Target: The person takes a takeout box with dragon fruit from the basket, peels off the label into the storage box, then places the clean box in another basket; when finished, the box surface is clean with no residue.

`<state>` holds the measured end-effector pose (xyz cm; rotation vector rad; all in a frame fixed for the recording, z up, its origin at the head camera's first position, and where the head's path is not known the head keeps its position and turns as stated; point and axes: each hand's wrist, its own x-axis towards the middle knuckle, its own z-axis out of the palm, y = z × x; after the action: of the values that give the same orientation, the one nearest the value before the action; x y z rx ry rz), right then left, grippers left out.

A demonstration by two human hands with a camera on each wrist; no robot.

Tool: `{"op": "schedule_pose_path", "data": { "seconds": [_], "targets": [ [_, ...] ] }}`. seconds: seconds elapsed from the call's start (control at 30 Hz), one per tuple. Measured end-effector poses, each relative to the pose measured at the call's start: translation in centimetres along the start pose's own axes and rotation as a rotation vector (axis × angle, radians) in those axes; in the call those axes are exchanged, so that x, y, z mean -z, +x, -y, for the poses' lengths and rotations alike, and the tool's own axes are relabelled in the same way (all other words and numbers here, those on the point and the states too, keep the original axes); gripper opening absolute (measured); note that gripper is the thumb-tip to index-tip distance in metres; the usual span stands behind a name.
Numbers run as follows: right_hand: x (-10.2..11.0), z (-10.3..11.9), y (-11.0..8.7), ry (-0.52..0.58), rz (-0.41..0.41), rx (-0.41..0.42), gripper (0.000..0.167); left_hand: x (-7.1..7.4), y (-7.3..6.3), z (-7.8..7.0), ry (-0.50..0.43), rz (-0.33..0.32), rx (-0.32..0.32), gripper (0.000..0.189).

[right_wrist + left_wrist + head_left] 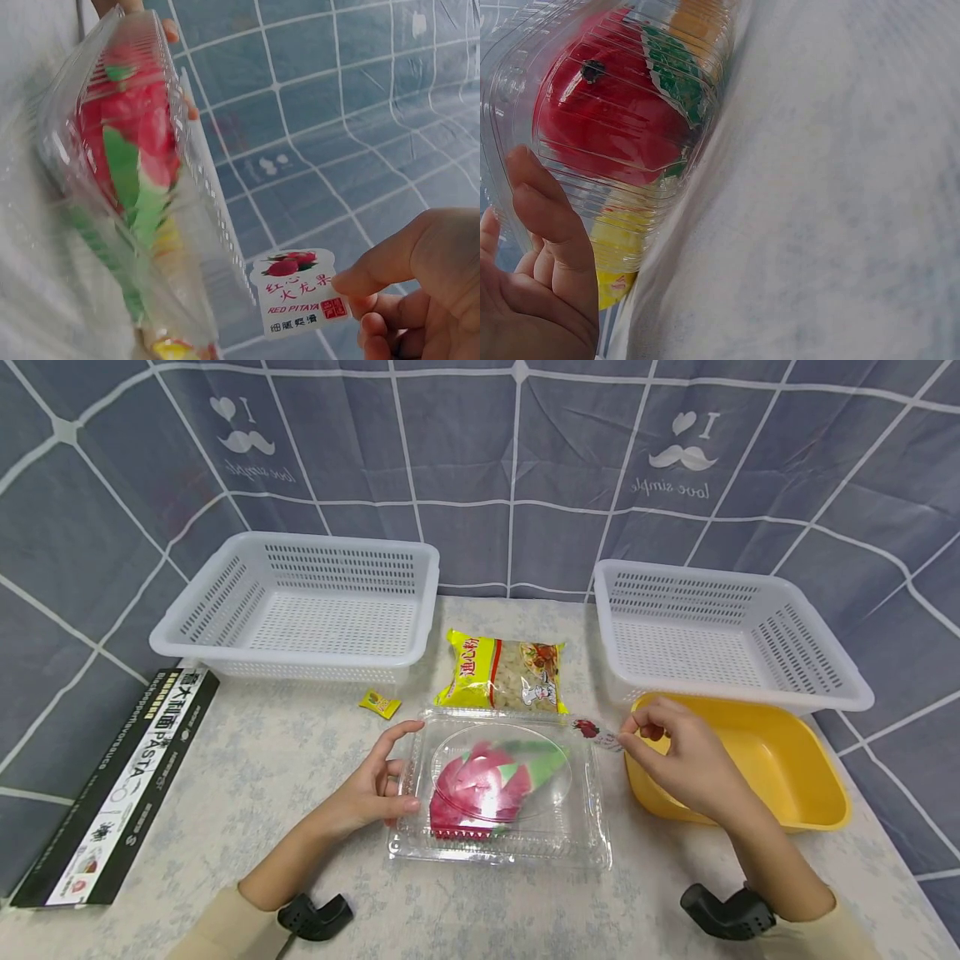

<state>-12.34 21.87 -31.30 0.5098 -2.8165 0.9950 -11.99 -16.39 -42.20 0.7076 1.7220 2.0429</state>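
Checked curtain (457,452); left hand (371,790) round clear box (555,835), fingers (390,742) partly hidden; right hand (688,756) in pinch over label (292,294) edge.

Before you is a pale, mottled table (420,914). It carries, left, a long pasta box (112,789); far left, a white basket (300,661); centre, a small yellow packet (380,703), a pasta bag (517,677) and a clear clamshell (576,806); right, a yellow tub (787,760); far right, a second basket (675,652).

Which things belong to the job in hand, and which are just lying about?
Apparently in the job:
clear container, held by the left hand
dragon fruit inside it
Red Pitaya label, pinched by the right hand

Apparently lying about:
pasta bag
small yellow packet
black pasta box
left white basket
right white basket
yellow tub
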Motion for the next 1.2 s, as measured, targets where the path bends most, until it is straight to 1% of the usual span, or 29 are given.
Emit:
{"op": "schedule_pose_path", "data": {
  "seconds": [0.3,0.87,1.2],
  "targets": [
    [1.1,-1.9,-1.3,-0.014,-0.032,-0.07,0.008,0.0,-0.1,0.0,-0.002,-0.005,0.004,0.083],
    [2.9,-5.2,-3.3,-0.027,-0.102,-0.167,0.012,0.0,0.0,0.0,0.008,-0.014,0.003,0.084],
    [3.6,-7.0,-4.3,-0.016,-0.146,-0.149,0.007,0.0,0.0,0.0,-0.005,-0.002,-0.002,0.084]
  ]
}}
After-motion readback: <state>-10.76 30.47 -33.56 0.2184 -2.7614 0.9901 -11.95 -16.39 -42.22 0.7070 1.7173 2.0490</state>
